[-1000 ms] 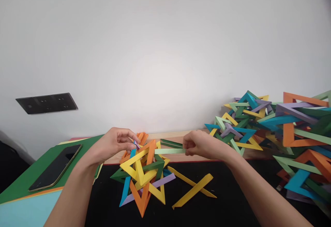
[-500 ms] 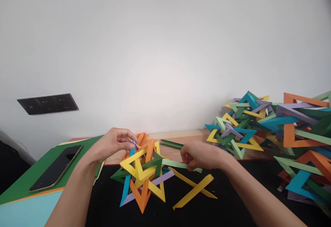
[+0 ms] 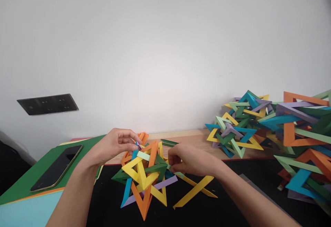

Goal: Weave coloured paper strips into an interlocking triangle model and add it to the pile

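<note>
A star-shaped model of interlocked folded paper strips (image 3: 141, 178), in yellow, orange, green, blue and purple, stands on the black mat. My left hand (image 3: 116, 144) pinches its upper left tip, where a blue strip and a purple one meet. To the model's right, my right hand (image 3: 192, 159) is closed on a light green paper strip (image 3: 143, 156). That strip's far end shows among the yellow and orange pieces near the top; its middle is hidden behind the model. Two crossed yellow strips (image 3: 193, 189) lie on the mat below my right hand.
Finished paper stars (image 3: 232, 134) are piled at the right by the wall. Dark green strips (image 3: 169, 142) and orange strips (image 3: 143, 137) lie behind the model. A phone (image 3: 57, 168) rests on coloured paper sheets (image 3: 15, 189) at the left.
My right hand has moved left, carrying the light green strip into the model, where its far end now shows near the top. The model has shifted slightly; my left hand keeps its pinch.
</note>
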### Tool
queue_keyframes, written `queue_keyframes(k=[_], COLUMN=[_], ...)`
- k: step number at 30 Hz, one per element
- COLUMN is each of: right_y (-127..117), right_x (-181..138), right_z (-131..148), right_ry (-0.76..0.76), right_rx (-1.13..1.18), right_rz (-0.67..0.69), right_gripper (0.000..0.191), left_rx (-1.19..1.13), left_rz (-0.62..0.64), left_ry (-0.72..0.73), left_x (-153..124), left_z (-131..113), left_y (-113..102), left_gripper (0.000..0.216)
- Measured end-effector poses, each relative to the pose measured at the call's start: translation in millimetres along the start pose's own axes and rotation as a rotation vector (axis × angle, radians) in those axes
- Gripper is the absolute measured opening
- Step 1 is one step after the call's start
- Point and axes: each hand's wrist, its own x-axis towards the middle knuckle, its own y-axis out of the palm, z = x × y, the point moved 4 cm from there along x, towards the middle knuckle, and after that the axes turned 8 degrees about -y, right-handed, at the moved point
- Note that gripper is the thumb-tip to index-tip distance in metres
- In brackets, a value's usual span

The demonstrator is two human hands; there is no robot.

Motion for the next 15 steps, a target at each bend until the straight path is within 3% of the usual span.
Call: queue_keyframes(k=[9, 12, 15], right_y=[1.1, -0.2, -1.8], right_x=[-0.1, -0.6, -1.6], right_z=[8.4, 11.7, 14.5], right_ry=[-0.058, -0.056, -0.062], right_rx=[0.077, 0.085, 0.078], right_rz=[-0.046, -0.037, -0.018], right_gripper=[0.008, 0.008, 0.007], left_rx=[-0.020, -0.064, -0.060], left_rz=[0.079, 0.137, 0.135], left_ry=[0.100, 0.056, -0.012], left_x=[-8.1, -8.8, -9.9], left_z=[-7.4, -5.2, -5.1], left_y=[2.0, 3.8, 7.0], left_gripper=[0.026, 0.019, 0.032])
